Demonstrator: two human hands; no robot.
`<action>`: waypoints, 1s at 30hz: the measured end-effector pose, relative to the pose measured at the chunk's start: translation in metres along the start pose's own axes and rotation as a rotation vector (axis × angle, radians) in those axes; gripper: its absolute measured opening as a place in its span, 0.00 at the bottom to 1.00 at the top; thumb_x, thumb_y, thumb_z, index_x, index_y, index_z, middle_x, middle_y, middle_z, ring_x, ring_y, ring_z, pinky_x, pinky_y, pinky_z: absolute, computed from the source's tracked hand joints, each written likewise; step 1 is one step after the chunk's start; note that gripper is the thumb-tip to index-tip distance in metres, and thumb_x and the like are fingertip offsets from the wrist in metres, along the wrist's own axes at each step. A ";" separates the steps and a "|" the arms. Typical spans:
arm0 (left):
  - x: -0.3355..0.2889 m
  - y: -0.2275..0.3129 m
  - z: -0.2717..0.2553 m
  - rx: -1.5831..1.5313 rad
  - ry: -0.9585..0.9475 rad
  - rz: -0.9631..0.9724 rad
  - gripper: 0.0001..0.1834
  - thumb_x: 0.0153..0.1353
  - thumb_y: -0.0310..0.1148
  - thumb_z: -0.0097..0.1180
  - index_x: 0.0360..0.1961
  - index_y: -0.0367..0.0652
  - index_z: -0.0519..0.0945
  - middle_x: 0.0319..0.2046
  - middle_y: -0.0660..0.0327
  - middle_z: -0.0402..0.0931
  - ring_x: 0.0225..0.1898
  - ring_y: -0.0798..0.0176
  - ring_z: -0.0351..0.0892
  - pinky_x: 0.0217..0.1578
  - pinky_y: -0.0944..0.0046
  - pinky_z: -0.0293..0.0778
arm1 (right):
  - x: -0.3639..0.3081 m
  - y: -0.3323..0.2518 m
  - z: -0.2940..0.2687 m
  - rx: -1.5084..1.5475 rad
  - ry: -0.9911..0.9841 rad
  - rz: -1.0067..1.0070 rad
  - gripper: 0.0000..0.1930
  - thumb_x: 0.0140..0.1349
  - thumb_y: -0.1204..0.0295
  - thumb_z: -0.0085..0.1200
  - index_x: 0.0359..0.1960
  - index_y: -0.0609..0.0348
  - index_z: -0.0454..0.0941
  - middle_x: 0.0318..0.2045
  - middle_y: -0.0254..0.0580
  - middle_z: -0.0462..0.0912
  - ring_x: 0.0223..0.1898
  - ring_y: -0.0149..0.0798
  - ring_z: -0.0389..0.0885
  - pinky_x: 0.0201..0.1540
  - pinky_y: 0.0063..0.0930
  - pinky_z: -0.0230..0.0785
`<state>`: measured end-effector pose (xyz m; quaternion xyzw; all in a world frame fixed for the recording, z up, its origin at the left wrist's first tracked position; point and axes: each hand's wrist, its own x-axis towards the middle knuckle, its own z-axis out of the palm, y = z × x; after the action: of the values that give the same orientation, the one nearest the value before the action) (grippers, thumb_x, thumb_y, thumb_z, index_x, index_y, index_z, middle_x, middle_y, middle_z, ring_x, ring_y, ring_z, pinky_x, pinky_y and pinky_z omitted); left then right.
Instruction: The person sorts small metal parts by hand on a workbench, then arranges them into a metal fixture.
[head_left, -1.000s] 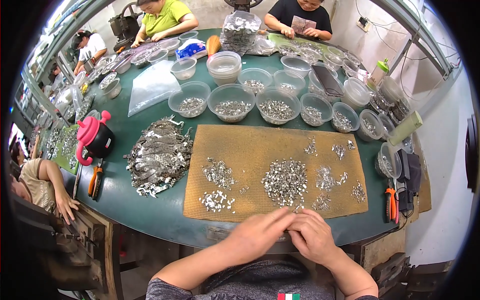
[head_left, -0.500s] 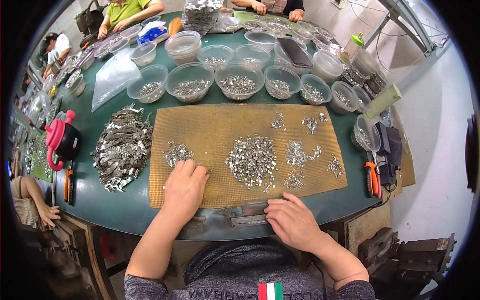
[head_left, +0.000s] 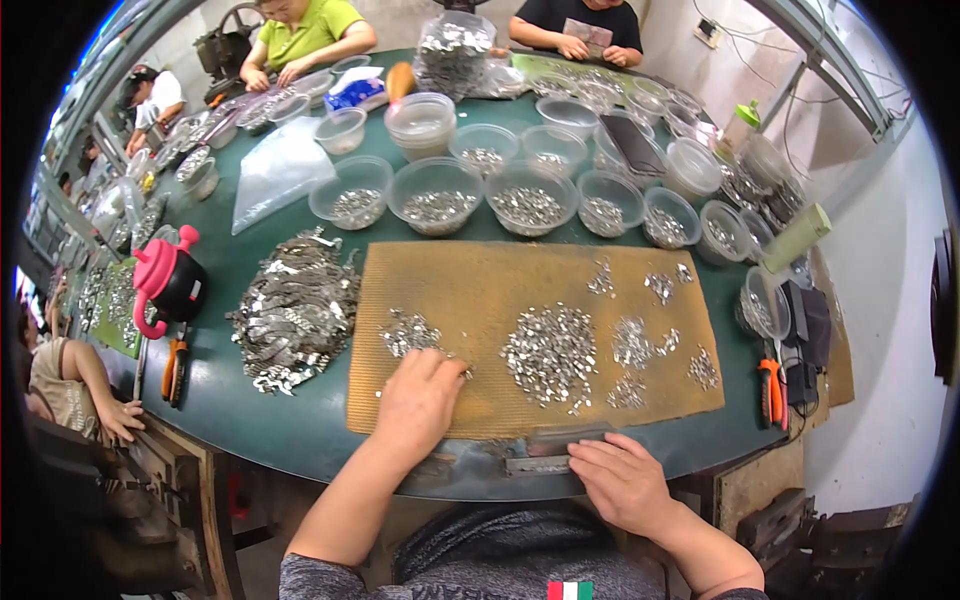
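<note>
My left hand [head_left: 418, 400] rests on the left part of a brown ribbed mat [head_left: 460, 290], fingertips pinched together beside a small pile of silvery metal pieces [head_left: 408, 332]. Whatever is between those fingertips is too small to make out. At the table's front edge my right hand [head_left: 622, 480] lies with its fingers stretched over the right end of a narrow metal bar [head_left: 537, 465]. Behind the bar is a flat dark block [head_left: 567, 437]. A larger heap of small metal pieces [head_left: 549, 355] lies mid-mat, between my hands and farther off. Smaller piles [head_left: 632, 342] lie to its right.
Clear plastic bowls of metal pieces [head_left: 437, 207] line the mat's far side. Left are a heap of metal strips [head_left: 297, 312], a pink-and-black cup [head_left: 172, 280] and orange-handled pliers [head_left: 174, 372]; more pliers [head_left: 770, 390] lie right. Other people [head_left: 315, 40] sit around the table.
The whole view has shifted, so table and hands appear farther right and lower. Against the mat, my left hand stays near the small pile. My right hand's fingers lie closer together on the bar.
</note>
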<state>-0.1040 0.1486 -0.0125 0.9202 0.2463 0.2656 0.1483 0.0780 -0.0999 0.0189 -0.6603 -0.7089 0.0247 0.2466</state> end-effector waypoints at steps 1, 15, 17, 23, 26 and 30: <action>0.000 -0.001 -0.002 -0.020 0.026 -0.001 0.09 0.57 0.26 0.68 0.39 0.42 0.84 0.35 0.58 0.77 0.41 0.50 0.78 0.42 0.54 0.77 | 0.003 0.003 -0.001 0.076 -0.023 0.040 0.13 0.59 0.78 0.64 0.47 0.59 0.85 0.53 0.41 0.87 0.55 0.42 0.85 0.61 0.45 0.74; 0.002 -0.025 -0.010 -0.022 0.100 -0.016 0.08 0.58 0.25 0.68 0.39 0.42 0.86 0.35 0.60 0.77 0.39 0.53 0.77 0.39 0.55 0.76 | 0.154 0.031 0.055 -0.012 -0.082 -0.140 0.11 0.62 0.69 0.67 0.46 0.50 0.88 0.47 0.32 0.85 0.59 0.40 0.79 0.71 0.56 0.58; 0.003 -0.025 -0.010 -0.012 0.024 -0.012 0.08 0.58 0.27 0.65 0.40 0.45 0.87 0.37 0.62 0.76 0.43 0.56 0.78 0.43 0.56 0.79 | 0.163 0.036 0.068 -0.031 -0.072 -0.170 0.10 0.61 0.68 0.67 0.43 0.51 0.87 0.44 0.33 0.83 0.57 0.40 0.79 0.72 0.57 0.56; 0.011 -0.023 -0.010 0.033 -0.022 0.009 0.06 0.57 0.27 0.63 0.37 0.44 0.86 0.36 0.60 0.76 0.43 0.54 0.77 0.43 0.56 0.78 | 0.174 0.037 0.075 -0.067 -0.147 -0.164 0.07 0.61 0.68 0.66 0.39 0.52 0.85 0.38 0.34 0.80 0.51 0.39 0.79 0.72 0.57 0.56; 0.009 -0.025 -0.005 0.066 -0.015 0.044 0.06 0.55 0.26 0.61 0.35 0.43 0.84 0.36 0.59 0.75 0.43 0.53 0.76 0.43 0.56 0.78 | 0.171 0.036 0.070 -0.014 -0.109 -0.178 0.06 0.61 0.71 0.65 0.39 0.54 0.84 0.38 0.35 0.82 0.50 0.40 0.80 0.72 0.57 0.57; 0.009 -0.024 0.000 0.096 -0.040 0.053 0.07 0.53 0.25 0.59 0.35 0.42 0.82 0.37 0.58 0.74 0.44 0.53 0.76 0.44 0.55 0.78 | 0.152 0.032 0.049 0.114 -0.020 -0.120 0.04 0.62 0.73 0.62 0.37 0.56 0.82 0.35 0.38 0.84 0.44 0.44 0.83 0.66 0.51 0.64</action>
<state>-0.1067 0.1729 -0.0181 0.9376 0.2313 0.2389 0.1019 0.0875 0.0625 0.0124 -0.6013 -0.7470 0.0571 0.2777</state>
